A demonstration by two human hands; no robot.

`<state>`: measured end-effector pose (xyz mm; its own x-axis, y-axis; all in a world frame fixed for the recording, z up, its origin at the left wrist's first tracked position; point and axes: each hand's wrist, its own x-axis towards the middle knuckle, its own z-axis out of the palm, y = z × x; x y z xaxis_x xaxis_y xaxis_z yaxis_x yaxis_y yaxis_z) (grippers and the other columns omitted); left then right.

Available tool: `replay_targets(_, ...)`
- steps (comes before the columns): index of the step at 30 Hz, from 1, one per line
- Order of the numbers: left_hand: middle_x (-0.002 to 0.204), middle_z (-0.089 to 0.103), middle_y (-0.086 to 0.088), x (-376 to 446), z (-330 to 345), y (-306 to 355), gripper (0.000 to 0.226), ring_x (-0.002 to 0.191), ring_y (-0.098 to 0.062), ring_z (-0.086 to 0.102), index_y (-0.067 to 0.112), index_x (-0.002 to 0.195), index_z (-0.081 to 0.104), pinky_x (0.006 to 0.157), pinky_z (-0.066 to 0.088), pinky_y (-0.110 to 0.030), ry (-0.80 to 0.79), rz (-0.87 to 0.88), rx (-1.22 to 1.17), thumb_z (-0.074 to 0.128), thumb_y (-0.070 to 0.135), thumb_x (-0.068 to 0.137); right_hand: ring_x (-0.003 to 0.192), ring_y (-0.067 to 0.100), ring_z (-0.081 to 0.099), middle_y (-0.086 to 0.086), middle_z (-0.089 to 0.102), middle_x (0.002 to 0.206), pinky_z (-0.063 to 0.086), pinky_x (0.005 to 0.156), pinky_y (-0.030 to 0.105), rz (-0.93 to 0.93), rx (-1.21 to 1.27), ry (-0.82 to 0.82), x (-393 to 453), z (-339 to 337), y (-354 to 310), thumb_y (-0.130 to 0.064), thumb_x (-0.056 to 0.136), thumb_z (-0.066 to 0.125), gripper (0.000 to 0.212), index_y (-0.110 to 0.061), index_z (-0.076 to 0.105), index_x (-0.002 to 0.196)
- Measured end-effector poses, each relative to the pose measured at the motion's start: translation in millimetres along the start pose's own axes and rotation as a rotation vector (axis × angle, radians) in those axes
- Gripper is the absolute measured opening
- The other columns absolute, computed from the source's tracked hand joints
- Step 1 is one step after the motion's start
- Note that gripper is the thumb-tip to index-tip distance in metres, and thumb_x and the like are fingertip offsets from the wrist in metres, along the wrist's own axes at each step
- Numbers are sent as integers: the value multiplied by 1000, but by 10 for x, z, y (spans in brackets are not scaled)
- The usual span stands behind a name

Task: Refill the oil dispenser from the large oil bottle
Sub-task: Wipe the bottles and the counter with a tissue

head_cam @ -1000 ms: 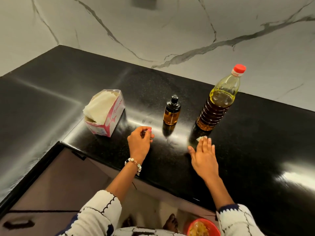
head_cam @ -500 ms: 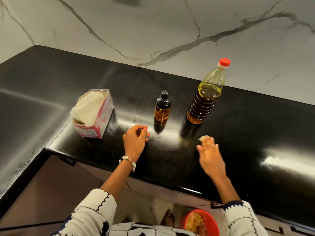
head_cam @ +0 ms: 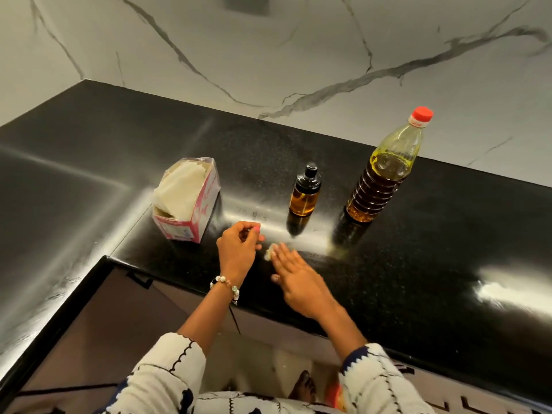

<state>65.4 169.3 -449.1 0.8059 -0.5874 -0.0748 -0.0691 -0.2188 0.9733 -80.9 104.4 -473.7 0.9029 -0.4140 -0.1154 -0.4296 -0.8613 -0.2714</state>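
The small oil dispenser (head_cam: 304, 194), amber glass with a black pump cap on, stands on the black counter (head_cam: 433, 249). The large oil bottle (head_cam: 385, 177), ribbed clear plastic with its red cap on and mostly full, stands upright to the right of it. My right hand (head_cam: 295, 279) lies flat with straight fingers and presses a small crumpled tissue (head_cam: 269, 253) onto the counter in front of the dispenser. My left hand (head_cam: 237, 252) rests just left of it, fingers curled, with nothing visible in it. Neither hand touches a bottle.
A pink open tissue box (head_cam: 204, 204) sits left of the dispenser. A marble wall (head_cam: 298, 55) backs the counter. The counter edge runs below my wrists, with a dark drawer front (head_cam: 104, 339) under it. A red object (head_cam: 334, 394) shows near the floor.
My right hand has slid the tissue leftwards across the counter, from in front of the large bottle to beside my left hand. The left hand has stayed put.
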Motion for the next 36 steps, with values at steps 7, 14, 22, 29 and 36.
replay_targets(7, 73, 72, -4, 66, -234, -4, 8, 56, -9, 63, 14, 93, 70, 56, 53, -23, 98, -47, -60, 62, 13, 93, 146, 35, 3, 25, 8, 156, 4, 120, 44, 725, -26, 194, 149, -94, 324, -20, 99, 28, 60, 6, 7, 148)
replay_targets(14, 77, 72, -8, -16, -393, -5, 7, 55, -1, 62, 9, 96, 69, 52, 50, -14, 172, -72, -29, 62, 10, 92, 147, 29, -3, 16, -2, 157, -1, 120, 39, 41, -61, 15, 570, 125, -390, -29, 99, 15, 59, 2, 6, 149)
replay_targets(22, 75, 73, -1, -136, -521, -26, 8, 58, -1, 63, 14, 96, 69, 55, 52, -16, 194, -69, 15, 62, 13, 93, 147, 31, -6, 20, -4, 158, -2, 120, 41, 152, -49, -24, 1269, -72, -257, -16, 97, 37, 66, 1, 1, 150)
replay_targets(29, 78, 73, -1, -107, -435, -77, 10, 76, -6, 69, 13, 96, 72, 74, 54, -18, 184, -52, 51, 65, 14, 91, 144, 14, -14, -2, -11, 154, -7, 119, 35, -226, -37, -42, 415, 83, -301, -26, 102, 27, 56, -12, 3, 151)
replay_targets(36, 68, 72, 0, -182, -255, -17, 7, 69, 2, 66, 16, 91, 70, 67, 45, -4, 100, -54, 4, 63, 15, 92, 146, 34, 8, 22, 16, 156, 7, 118, 47, 646, 13, 230, -104, -157, 768, -14, 99, 36, 55, 4, 18, 148)
